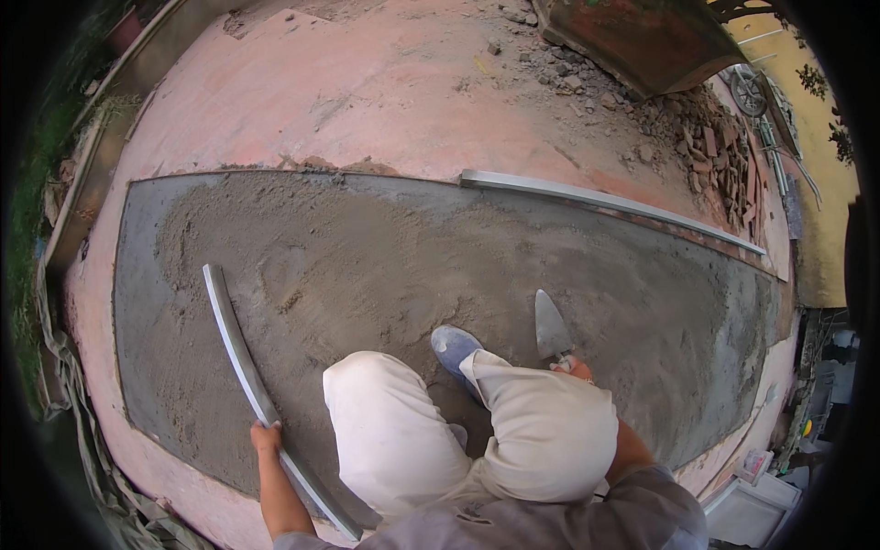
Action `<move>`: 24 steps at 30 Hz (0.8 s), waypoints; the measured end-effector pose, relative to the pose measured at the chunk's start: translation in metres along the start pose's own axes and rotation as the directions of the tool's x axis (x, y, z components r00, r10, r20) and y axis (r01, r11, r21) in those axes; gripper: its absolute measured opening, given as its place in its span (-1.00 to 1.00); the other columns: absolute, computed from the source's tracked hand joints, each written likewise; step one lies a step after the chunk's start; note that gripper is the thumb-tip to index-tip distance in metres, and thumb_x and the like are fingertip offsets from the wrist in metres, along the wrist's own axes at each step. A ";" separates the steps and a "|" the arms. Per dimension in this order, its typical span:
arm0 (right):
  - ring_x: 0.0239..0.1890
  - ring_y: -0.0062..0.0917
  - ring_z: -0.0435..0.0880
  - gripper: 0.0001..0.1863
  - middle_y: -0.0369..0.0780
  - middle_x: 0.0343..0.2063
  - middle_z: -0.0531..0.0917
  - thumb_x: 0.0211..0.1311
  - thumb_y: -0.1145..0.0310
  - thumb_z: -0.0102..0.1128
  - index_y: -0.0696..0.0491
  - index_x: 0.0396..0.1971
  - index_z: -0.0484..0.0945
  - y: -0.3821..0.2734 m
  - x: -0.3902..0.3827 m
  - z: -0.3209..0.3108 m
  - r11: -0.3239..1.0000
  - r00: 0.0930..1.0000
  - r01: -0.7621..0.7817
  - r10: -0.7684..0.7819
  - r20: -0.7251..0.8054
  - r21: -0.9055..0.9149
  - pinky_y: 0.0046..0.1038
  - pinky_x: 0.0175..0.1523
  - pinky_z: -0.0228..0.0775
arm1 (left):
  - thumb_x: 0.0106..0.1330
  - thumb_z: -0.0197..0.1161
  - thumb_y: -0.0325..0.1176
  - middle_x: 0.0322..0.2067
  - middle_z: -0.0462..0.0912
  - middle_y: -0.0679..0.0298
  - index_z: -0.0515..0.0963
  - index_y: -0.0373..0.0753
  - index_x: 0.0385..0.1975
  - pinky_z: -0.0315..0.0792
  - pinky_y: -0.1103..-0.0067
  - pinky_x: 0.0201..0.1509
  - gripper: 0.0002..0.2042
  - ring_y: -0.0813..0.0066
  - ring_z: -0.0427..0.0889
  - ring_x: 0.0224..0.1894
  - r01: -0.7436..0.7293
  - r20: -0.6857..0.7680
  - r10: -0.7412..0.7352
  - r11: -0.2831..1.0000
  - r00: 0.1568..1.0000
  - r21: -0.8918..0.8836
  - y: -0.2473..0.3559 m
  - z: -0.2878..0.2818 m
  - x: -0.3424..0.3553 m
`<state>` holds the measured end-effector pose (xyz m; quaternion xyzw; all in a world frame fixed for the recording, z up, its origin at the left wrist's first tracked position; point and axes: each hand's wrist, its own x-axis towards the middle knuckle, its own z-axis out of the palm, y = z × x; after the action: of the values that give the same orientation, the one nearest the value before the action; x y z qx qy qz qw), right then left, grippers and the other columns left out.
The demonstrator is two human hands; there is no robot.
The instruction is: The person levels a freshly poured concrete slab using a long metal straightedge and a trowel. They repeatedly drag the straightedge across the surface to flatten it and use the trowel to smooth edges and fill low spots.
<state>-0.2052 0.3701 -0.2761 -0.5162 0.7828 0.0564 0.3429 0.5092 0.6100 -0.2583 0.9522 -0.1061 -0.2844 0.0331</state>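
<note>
Grey, wet-looking mortar bed (367,238), roughly rectangular, is seen laid inside a faded pink floor (275,82). A long silver metal bar (244,367), apparently bent by the lens, is held across the left part of the bed; the left hand (266,436) is clamped around it toward its near end. A pointed grey steel trowel (550,325) is held over the right-centre of the bed, blade directed away from the body; the right hand (574,368) is closed on its handle, though partly hidden by the knee. Whether bar or blade is pressed into the mortar cannot be told. A second straight silver metal bar (587,193) is left lying along the right part of the far edge, held by neither hand.

Progress, as judged: the spreading is largely done, since mortar is seen out to the borders. Smoother, paler bands are noted along the left border, parts of the far border and the right end. The middle is left coarse and ridged, with loose grains toward the far left, so levelling there is taken as unfinished. A blue shoe (456,348) is planted within the bed; the area beneath the body is hidden and cannot be assessed.
</note>
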 end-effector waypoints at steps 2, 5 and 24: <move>-0.08 -0.06 0.68 -0.40 0.05 -0.19 0.71 0.12 -0.12 0.26 0.13 -0.08 0.62 0.011 0.009 0.013 0.945 0.964 0.075 0.013 0.266 -0.318 -0.16 0.03 0.50 | 0.15 0.40 -0.32 -0.14 0.70 -0.08 0.57 -0.43 -0.02 0.50 0.31 0.07 -0.58 -0.01 0.68 -0.02 0.056 0.026 -0.057 0.998 0.998 0.029 -0.008 0.002 0.007; -0.04 -0.10 0.67 -0.42 0.03 -0.15 0.70 0.18 -0.09 0.21 0.12 -0.05 0.62 0.023 0.013 -0.005 0.870 0.894 0.102 0.132 0.428 -0.482 -0.17 0.09 0.48 | 0.20 0.37 -0.29 -0.03 0.65 -0.14 0.50 -0.46 0.06 0.47 0.30 0.13 -0.52 -0.06 0.63 0.05 -0.034 -0.116 0.056 0.982 0.992 0.184 0.000 -0.003 0.018; 0.34 -0.17 0.30 -0.46 -0.10 0.29 0.32 0.29 0.27 0.22 -0.07 0.27 0.36 -0.185 0.261 -0.165 0.965 0.917 0.057 -0.152 -0.368 -0.255 -0.16 0.32 0.31 | 0.14 0.33 -0.48 -0.05 0.58 -0.07 0.52 -0.39 -0.04 0.42 0.27 0.16 -0.64 -0.07 0.56 0.05 -0.890 0.122 0.888 0.422 0.444 0.173 0.370 -0.015 -0.001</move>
<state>-0.1885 0.0114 -0.2569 -0.5959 0.7934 0.0292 0.1207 0.4490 0.2489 -0.1995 0.7488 -0.6219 -0.2164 0.0760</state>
